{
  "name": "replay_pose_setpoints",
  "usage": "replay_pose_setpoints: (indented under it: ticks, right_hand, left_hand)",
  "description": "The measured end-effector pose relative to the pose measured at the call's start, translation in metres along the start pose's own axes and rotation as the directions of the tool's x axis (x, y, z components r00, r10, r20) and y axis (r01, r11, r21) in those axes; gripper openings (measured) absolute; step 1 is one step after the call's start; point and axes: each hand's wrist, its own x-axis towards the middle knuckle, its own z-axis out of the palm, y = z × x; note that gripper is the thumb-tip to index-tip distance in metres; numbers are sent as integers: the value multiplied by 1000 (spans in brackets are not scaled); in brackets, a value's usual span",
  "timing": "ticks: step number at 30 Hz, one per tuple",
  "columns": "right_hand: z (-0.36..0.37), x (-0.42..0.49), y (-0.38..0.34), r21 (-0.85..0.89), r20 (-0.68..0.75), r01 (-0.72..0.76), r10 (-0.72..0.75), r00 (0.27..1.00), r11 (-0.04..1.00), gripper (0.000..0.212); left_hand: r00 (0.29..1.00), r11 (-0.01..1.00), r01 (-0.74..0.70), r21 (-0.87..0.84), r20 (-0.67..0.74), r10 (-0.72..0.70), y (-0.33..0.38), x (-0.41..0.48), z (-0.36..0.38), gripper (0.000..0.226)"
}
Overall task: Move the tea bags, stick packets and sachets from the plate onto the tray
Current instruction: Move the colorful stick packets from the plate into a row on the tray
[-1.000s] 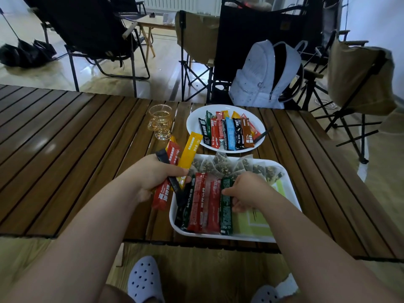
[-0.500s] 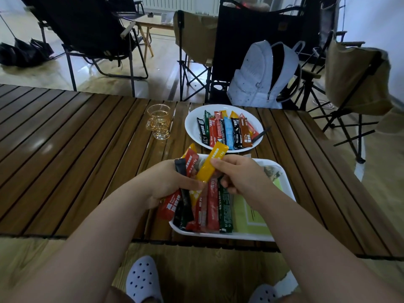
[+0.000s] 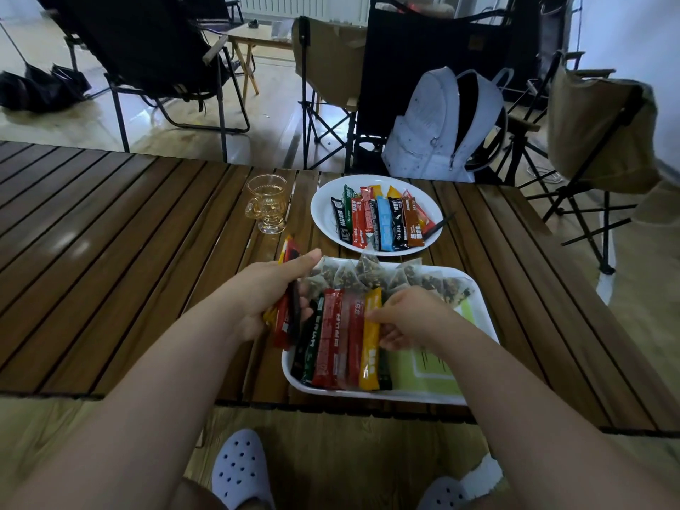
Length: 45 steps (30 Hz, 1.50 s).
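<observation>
A white plate (image 3: pixel 323 215) at the table's far side holds several coloured stick packets (image 3: pixel 382 224). Nearer me, a white tray (image 3: pixel 478 300) carries a row of tea bags (image 3: pixel 368 276) along its far edge and several stick packets laid side by side. My left hand (image 3: pixel 268 292) grips a small bunch of red, black and yellow stick packets (image 3: pixel 285 325) at the tray's left edge. My right hand (image 3: pixel 408 318) pinches the yellow stick packet (image 3: pixel 369 344), which lies on the tray beside the red ones.
A glass cup (image 3: pixel 266 204) of tea stands left of the plate. A dark thin stick (image 3: pixel 439 224) leans on the plate's right rim. Folding chairs and a white backpack (image 3: pixel 434 127) stand beyond the slatted wooden table (image 3: pixel 110 252).
My right hand took the yellow packet out of the left hand's bunch and brought it down onto the tray beside the red packets. The left hand kept its bunch.
</observation>
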Motion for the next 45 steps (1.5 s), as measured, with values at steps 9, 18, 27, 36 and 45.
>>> replay_pose_setpoints:
  ticks: [9,18,27,36,45]
  right_hand:
    - [3,-1,-6,-89,-168,291,-303,938,953,33]
    - [12,-9,-14,260,-31,311,-314,949,914,23]
    - [-1,1,-13,89,-162,308,-291,943,947,30]
    - [0,12,-8,-66,-212,280,-287,934,958,32]
    - [8,-3,-18,344,14,343,-370,929,874,25]
  left_hand:
    - [998,998,56,-33,23,-56,2,-3,1,22]
    - [994,879,-96,466,83,65,-2,-5,14,29]
    - [1000,999,5,32,-10,-4,0,-1,9,30]
    - [1000,979,-27,201,13,25,1,-7,5,23]
    - [995,949,-89,303,61,74,0,-8,12,17]
